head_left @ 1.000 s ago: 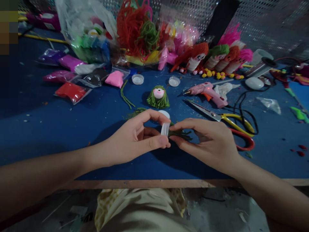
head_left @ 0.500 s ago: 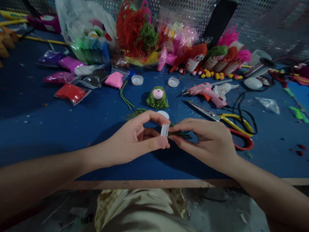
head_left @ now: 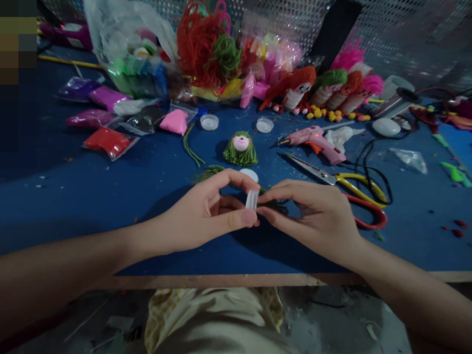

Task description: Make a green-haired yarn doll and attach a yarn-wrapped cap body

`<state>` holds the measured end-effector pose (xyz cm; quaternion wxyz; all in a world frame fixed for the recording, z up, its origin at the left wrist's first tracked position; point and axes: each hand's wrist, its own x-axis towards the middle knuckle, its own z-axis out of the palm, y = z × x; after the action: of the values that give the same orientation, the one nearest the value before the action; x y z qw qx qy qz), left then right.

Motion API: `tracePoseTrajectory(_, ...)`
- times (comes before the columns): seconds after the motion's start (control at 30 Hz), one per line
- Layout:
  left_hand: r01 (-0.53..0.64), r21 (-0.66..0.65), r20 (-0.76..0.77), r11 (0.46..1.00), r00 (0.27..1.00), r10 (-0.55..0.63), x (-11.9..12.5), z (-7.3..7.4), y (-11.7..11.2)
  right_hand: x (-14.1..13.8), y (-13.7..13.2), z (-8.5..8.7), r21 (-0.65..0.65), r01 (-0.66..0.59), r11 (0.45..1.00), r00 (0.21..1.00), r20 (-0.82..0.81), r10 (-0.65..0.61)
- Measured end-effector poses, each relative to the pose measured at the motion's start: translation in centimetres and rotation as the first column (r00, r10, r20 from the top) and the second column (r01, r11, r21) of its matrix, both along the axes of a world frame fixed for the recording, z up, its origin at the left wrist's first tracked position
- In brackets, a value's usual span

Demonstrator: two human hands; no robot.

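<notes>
My left hand [head_left: 206, 209] pinches a small, pale, translucent plastic cap [head_left: 252, 200] on edge between thumb and fingers. Against the cap's right side, the thumb and forefinger of my right hand [head_left: 313, 209] are closed on a dark green yarn bundle [head_left: 278, 204], whose loose ends show in the gap of that hand. A white disc [head_left: 249, 175] lies just beyond the fingers, partly covered. Farther back sits a small doll head [head_left: 241, 143] with a pink-cheeked face and green yarn hair.
Scissors [head_left: 324, 174] and a pink glue gun [head_left: 313, 142] with a black cord lie to the right. Two round caps [head_left: 209, 122] are behind the doll head. Clay packets [head_left: 108, 141] are at left; yarn [head_left: 201, 49] and finished dolls [head_left: 295, 93] line the back.
The green yarn ends by my right hand have shifted slightly and reach less far right. Both hands keep nearly the same place, and the cap stays in my left hand.
</notes>
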<state>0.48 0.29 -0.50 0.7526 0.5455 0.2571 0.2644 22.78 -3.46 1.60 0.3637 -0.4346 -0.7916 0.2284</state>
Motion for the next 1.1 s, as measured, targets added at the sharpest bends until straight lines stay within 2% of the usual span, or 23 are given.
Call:
tracePoseTrajectory(0.37, 0.006, 0.008, 0.002, 1.000, 1.000, -0.006, 0.05, -0.18, 0.17, -0.41, -0.18, 0.26, -0.052, 0.048, 0.997, 0.999, -0.007, -0.049)
tracePoseTrajectory(0.73, 0.014, 0.009, 0.024, 1.000, 1.000, -0.014, 0.21, -0.34, 0.07, -0.50, -0.21, 0.01, -0.010, 0.032, 0.999, 0.999, 0.003, -0.032)
tracePoseTrajectory(0.87, 0.021, 0.011, 0.035, 1.000, 0.999, -0.021, 0.19, -0.52, 0.09, -0.57, -0.22, 0.04, -0.048, 0.037, 0.998, 0.999, 0.009, -0.037)
tracePoseTrajectory(1.1, 0.017, 0.024, 0.027, 1.000, 0.999, -0.018, -0.11, -0.54, -0.01, -0.53, -0.46, -0.41, -0.068, 0.090, 0.994, 0.993, -0.068, -0.095)
